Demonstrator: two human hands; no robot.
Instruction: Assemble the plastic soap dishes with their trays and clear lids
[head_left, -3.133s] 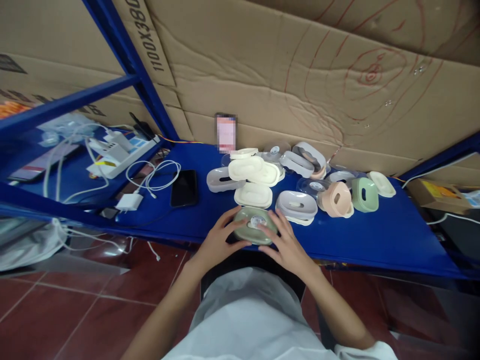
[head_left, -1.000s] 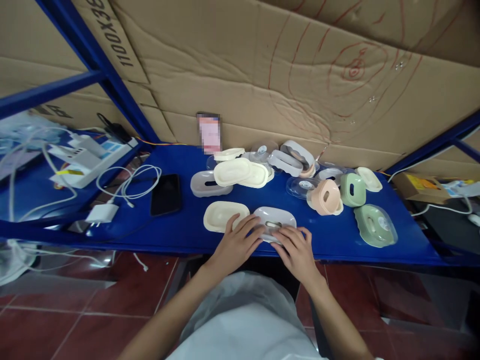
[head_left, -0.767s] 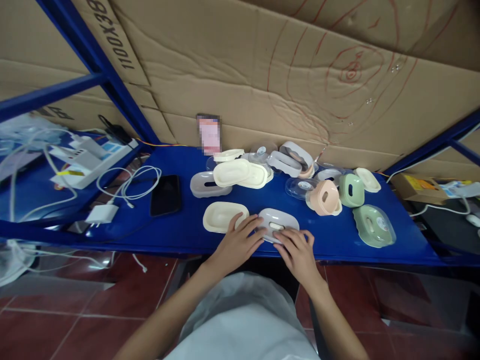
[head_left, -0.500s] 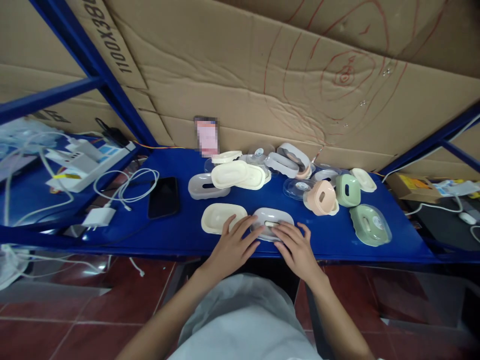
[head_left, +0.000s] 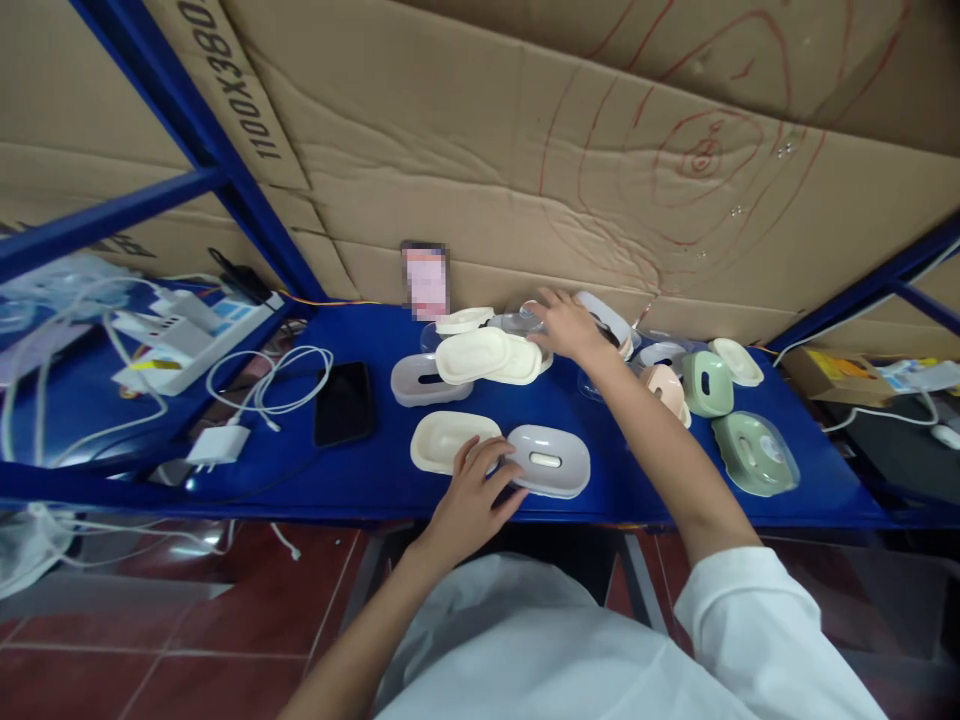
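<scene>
Left hand loosely curled at the left end of a slotted lilac shell, fingertips on or just over its rim, thumb close to the near corner; cannot tell whether it pinches or only steadies. The shell lies near the front edge of the blue table, long slot up, something cream showing through the slot. Right hand has left that shell, where both hands were a moment ago, and is now stretched to the back row, fingers part spread beside a clear lid with a round label. Contact likely; a firm hold cannot be made out. Reading: two-handed handling of the lilac shell has paused, the left minding it while the right is busy at the lids. Just left of the shell, partly under the left fingers, a cream tray. Behind, overlapping cream trays and a second lilac shell. Right forearm now crosses in front of a peach box; beyond it a green box and, nearer, a clear-lidded green box, apart from the rest.
</scene>
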